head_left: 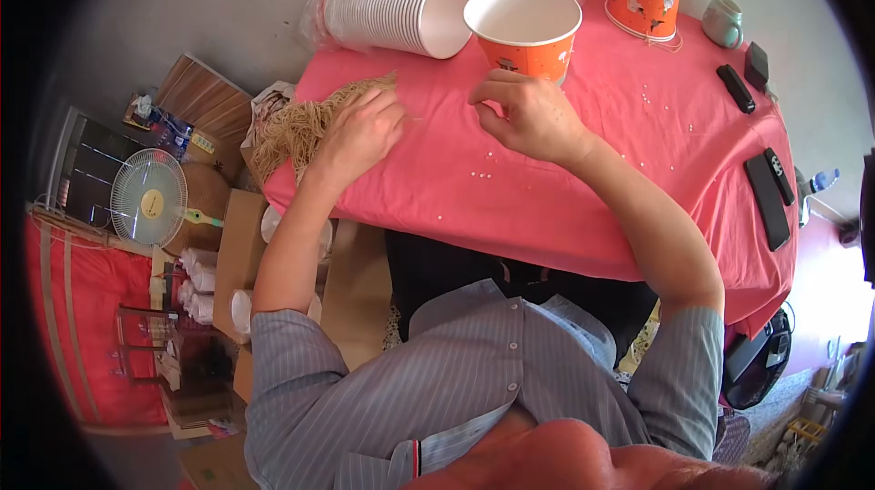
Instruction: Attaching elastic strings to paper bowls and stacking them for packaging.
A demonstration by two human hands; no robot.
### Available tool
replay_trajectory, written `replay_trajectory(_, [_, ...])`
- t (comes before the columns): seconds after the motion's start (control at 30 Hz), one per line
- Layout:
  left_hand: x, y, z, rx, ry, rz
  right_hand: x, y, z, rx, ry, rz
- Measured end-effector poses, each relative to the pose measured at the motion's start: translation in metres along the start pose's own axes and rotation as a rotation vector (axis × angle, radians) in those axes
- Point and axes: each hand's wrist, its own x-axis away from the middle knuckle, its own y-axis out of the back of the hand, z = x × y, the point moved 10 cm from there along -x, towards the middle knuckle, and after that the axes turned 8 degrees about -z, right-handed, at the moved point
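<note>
One open orange cup (526, 28), three black phones (767, 201).

L hand (360, 134) on string bundle (301, 125) at table (592, 207) L edge | R hand (529, 112) just before paper cup (524, 30) | cup stack (392, 11) L of it

A single head-worn fisheye view looks steeply down from above the person's chest, close over the pink-covered table (638, 180), with floor clutter at left.

A pink-clothed table (583, 207) carries an orange paper cup (526, 30), stacked cups (392, 11), string bundle (296, 125), and 2 remotes (773, 189).
</note>
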Motion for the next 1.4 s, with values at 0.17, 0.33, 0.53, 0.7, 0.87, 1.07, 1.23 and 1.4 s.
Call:
replay_trajectory(0.17, [-0.028, 0.042, -0.057, -0.031, -0.259, -0.215, 0.004, -0.007, -0.006, -0.603, -0.339, 0.036])
replay_trajectory(0.33, [-0.049, 0.052, -0.083, -0.030, -0.321, -0.113, 0.008, -0.022, -0.006, -0.891, -0.530, 0.124])
replay_trajectory(0.53, [-0.068, 0.059, -0.083, 0.146, -0.224, -0.186, 0.004, -0.006, -0.027, -0.903, -0.571, 0.010])
replay_trajectory(0.7, [-0.067, 0.044, -0.063, 0.297, -0.027, -0.233, 0.005, 0.002, -0.032, -0.903, -0.564, -0.054])
replay_trajectory(0.87, [-0.038, -0.020, -0.025, 0.742, 0.400, -0.091, 0.003, 0.009, -0.039, -0.922, -0.592, -0.099])
replay_trajectory(1.07, [-0.012, -0.049, -0.034, 0.951, 0.485, -0.088, 0.003, 0.006, -0.052, -1.107, -0.628, -0.173])
replay_trajectory(1.23, [0.004, -0.031, -0.021, 1.184, 0.499, -0.418, 0.002, 0.002, -0.047, -1.344, -0.661, -0.135])
replay_trajectory(1.4, [0.001, -0.039, -0.031, 1.467, 0.507, -0.447, -0.001, 0.001, -0.044, -1.494, -0.594, -0.054])
